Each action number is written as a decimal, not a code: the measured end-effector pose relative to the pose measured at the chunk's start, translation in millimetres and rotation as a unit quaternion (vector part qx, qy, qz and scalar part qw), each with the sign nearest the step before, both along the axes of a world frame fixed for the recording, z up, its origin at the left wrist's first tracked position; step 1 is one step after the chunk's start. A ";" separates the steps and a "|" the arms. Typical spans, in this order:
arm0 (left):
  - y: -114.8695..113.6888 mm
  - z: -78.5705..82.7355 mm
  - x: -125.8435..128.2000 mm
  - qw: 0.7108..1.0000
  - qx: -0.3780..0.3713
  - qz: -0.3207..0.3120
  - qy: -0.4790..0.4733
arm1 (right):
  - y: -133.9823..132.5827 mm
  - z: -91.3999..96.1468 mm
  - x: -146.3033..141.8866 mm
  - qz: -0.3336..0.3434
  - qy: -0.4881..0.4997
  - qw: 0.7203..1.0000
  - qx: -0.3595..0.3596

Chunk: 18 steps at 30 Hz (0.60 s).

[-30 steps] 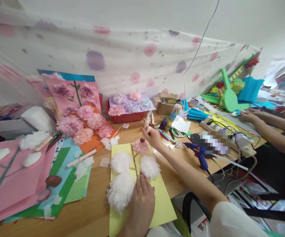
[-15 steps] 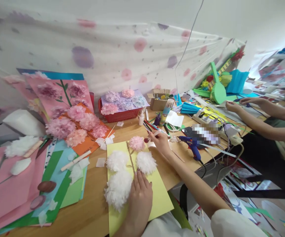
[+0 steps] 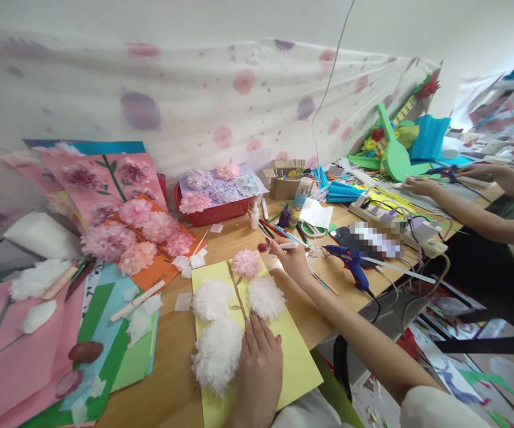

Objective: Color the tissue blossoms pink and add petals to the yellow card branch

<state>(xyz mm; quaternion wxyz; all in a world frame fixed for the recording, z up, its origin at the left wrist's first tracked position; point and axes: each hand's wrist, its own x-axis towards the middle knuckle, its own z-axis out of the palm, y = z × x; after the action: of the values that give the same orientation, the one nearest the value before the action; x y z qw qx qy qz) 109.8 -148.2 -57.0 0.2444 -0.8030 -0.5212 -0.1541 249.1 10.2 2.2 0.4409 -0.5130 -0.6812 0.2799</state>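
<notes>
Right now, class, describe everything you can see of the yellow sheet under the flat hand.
The yellow sheet is a plain pale-yellow rectangle, paper or thin card by its look, lying flat on the wooden table. A thin brown stem runs up its middle, with one pink tissue flower and three white tissue flowers around it. The left hand lies flat on it, against the lowest flower. The right hand, holding a red-tipped white stick, is by its far corner.

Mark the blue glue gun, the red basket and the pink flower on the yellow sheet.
blue glue gun (image 3: 348, 260), head view, on its body.
red basket (image 3: 221, 213), head view, on its front wall.
pink flower (image 3: 246, 263), head view, on the middle of its petals.
</notes>
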 end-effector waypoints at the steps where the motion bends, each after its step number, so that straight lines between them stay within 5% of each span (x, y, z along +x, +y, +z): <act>1: 0.3 -0.9 -1.0 1.000 -0.003 0.000 -0.004 | 0.3 1.2 -2.8 0.001 -0.001 1.000 -0.003; 7: 10.0 20.7 -29.1 0.979 -0.159 -0.083 -0.098 | -4.8 29.0 -4.8 0.021 0.006 1.000 -0.010; 12: 24.5 64.2 -53.8 0.877 -0.337 -0.080 -0.333 | -27.2 62.3 -7.2 0.095 -0.007 0.995 0.009; 15: 23.5 84.1 -69.4 0.857 -0.309 -0.043 -0.410 | -54.4 79.9 -12.6 0.130 -0.036 0.990 0.050; 18: 2.0 92.3 -97.4 0.910 -0.151 -0.031 -0.386 | -88.9 98.5 0.3 0.144 -0.031 0.984 0.096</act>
<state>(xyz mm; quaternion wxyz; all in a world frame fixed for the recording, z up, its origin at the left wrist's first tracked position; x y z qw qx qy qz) 12.4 -146.2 35.3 -0.1048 -0.7239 -0.5672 -0.3784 249.4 -78.6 100.7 0.4221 -0.3732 -0.7849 0.2578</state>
